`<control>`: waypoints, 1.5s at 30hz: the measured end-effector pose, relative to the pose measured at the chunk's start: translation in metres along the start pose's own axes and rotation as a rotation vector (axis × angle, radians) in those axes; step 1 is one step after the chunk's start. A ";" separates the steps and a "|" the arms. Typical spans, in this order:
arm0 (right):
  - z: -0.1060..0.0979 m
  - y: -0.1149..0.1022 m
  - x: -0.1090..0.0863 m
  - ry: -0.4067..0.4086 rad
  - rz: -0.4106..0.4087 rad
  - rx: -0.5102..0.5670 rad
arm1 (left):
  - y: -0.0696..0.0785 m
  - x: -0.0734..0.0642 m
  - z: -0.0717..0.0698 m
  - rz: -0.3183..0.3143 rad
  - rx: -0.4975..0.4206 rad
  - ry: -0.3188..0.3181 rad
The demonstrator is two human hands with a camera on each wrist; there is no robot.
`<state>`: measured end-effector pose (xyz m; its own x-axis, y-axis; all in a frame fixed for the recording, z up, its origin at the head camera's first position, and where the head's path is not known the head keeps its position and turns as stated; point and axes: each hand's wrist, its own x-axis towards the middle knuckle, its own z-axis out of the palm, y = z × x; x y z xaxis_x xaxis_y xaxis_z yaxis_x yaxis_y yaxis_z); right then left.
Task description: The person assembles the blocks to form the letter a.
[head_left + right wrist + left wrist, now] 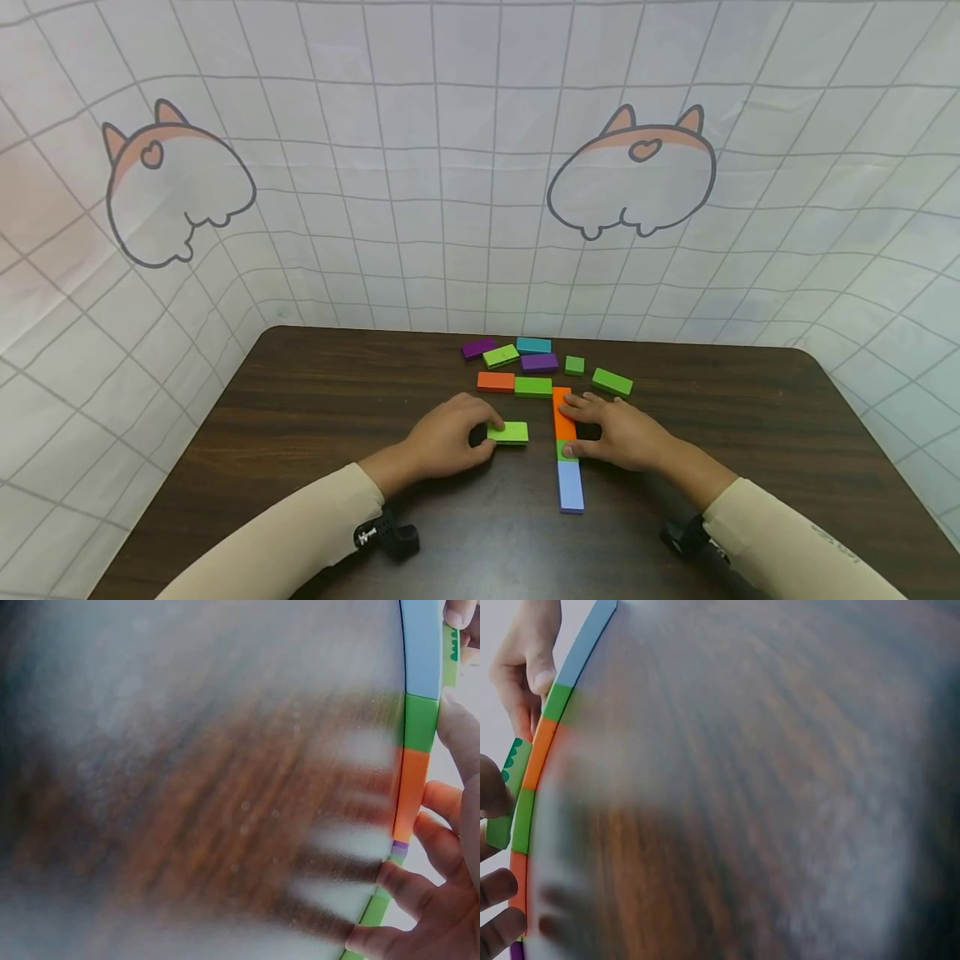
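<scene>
My left hand (453,429) pinches the left end of a light green block (513,432) between thumb and fingers, close over the table. In the left wrist view that block (517,772) shows a dark green scalloped pattern. To its right, an orange block (563,408), a small green block (421,724) and a pale blue block (570,486) form a line running toward me. My right hand (626,429) rests spread at this line, fingertips on the orange block and thumb on the small green one. A red-orange block (496,382) and a green block (533,387) lie end to end beyond the left hand.
Farther back on the dark wooden table (337,367) lie two purple blocks (539,363), a light green one (501,357), a cyan one (534,345), a small green one (574,366) and a longer green one (612,382). A white grid-patterned curtain (465,275) stands behind.
</scene>
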<state>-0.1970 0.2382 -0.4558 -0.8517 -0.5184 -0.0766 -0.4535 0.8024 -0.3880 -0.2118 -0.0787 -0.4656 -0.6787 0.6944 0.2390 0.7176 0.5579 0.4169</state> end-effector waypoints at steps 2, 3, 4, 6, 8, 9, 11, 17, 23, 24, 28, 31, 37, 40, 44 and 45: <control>0.000 0.000 0.000 0.000 0.001 0.003 | 0.002 0.001 0.001 0.004 0.001 -0.008; 0.000 0.000 0.000 -0.001 0.001 0.005 | 0.002 0.001 0.002 0.006 0.002 -0.013; 0.000 0.000 0.000 -0.001 0.002 0.006 | 0.003 0.002 0.003 0.007 0.001 -0.017; 0.000 0.000 0.000 -0.001 0.003 0.008 | 0.004 0.002 0.004 0.007 -0.002 -0.023; 0.000 0.000 0.000 0.000 0.003 0.006 | 0.005 0.003 0.005 0.007 -0.004 -0.028; 0.000 0.000 0.000 0.000 0.003 0.006 | 0.006 0.003 0.006 0.008 -0.006 -0.031; 0.000 0.000 0.000 0.000 0.004 0.008 | 0.006 0.003 0.006 0.013 -0.008 -0.033; 0.000 0.000 0.000 -0.002 0.003 0.012 | 0.008 0.006 0.009 0.038 -0.007 -0.047; 0.000 0.000 0.000 0.000 0.008 0.015 | 0.010 0.008 0.013 0.051 0.014 -0.051; 0.000 0.000 0.000 0.001 0.009 0.017 | 0.011 0.008 0.013 0.052 0.016 -0.053; 0.000 0.000 0.000 -0.001 0.013 0.012 | 0.013 0.009 0.013 0.048 0.022 -0.065; 0.000 0.000 0.001 -0.003 0.015 0.007 | 0.015 0.010 0.012 0.049 0.032 -0.075; 0.001 0.000 0.001 -0.007 0.015 0.002 | 0.016 0.013 0.015 0.060 0.058 -0.089; 0.001 0.000 0.000 -0.007 0.016 0.005 | 0.016 0.014 0.017 0.069 0.070 -0.089; 0.001 0.000 0.000 -0.004 0.019 0.005 | 0.017 0.015 0.019 0.071 0.084 -0.092; 0.002 0.000 0.000 -0.003 0.020 0.004 | 0.017 0.015 0.019 0.071 0.086 -0.091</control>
<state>-0.1967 0.2375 -0.4571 -0.8597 -0.5033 -0.0865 -0.4357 0.8113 -0.3899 -0.2068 -0.0500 -0.4717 -0.6116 0.7698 0.1829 0.7768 0.5402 0.3237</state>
